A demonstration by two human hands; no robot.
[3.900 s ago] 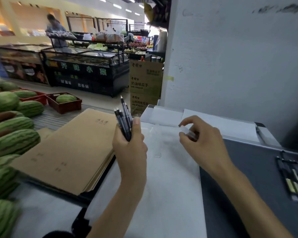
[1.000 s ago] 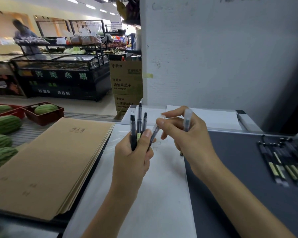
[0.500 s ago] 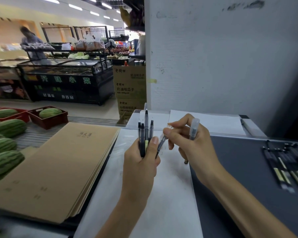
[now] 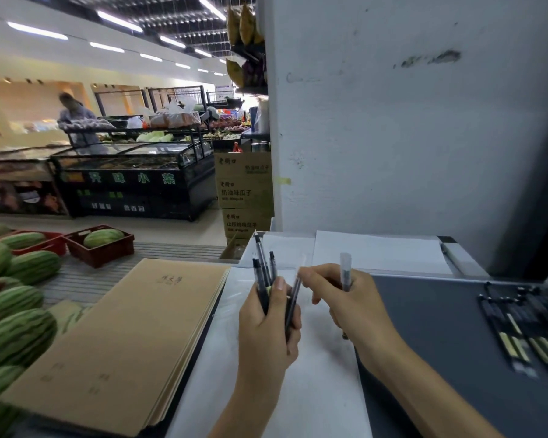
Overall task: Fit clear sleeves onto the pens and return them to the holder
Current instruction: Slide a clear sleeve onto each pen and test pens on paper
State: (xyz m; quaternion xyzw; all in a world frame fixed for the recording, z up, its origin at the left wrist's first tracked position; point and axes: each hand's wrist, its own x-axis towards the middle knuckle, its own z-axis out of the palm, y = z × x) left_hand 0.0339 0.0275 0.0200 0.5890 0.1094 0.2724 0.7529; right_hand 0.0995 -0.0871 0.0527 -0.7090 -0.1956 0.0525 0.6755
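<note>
Plainly, both hands (image 4: pixel 266 324) (image 4: pixel 348 298) grip pens (image 4: pixel 262 267)

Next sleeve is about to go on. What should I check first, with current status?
1. Left hand grips the pen bundle: ok.
2. Angled pen fanned out of the bundle toward the right hand: ok.
3. Right fingertips at that pen's top end: ok.
4. Clear sleeve on that pen: cannot tell, blurred.
5. Sleeved pen held upright in the right hand: ok.
6. Free slot in the holder on the right: cannot tell.
</note>
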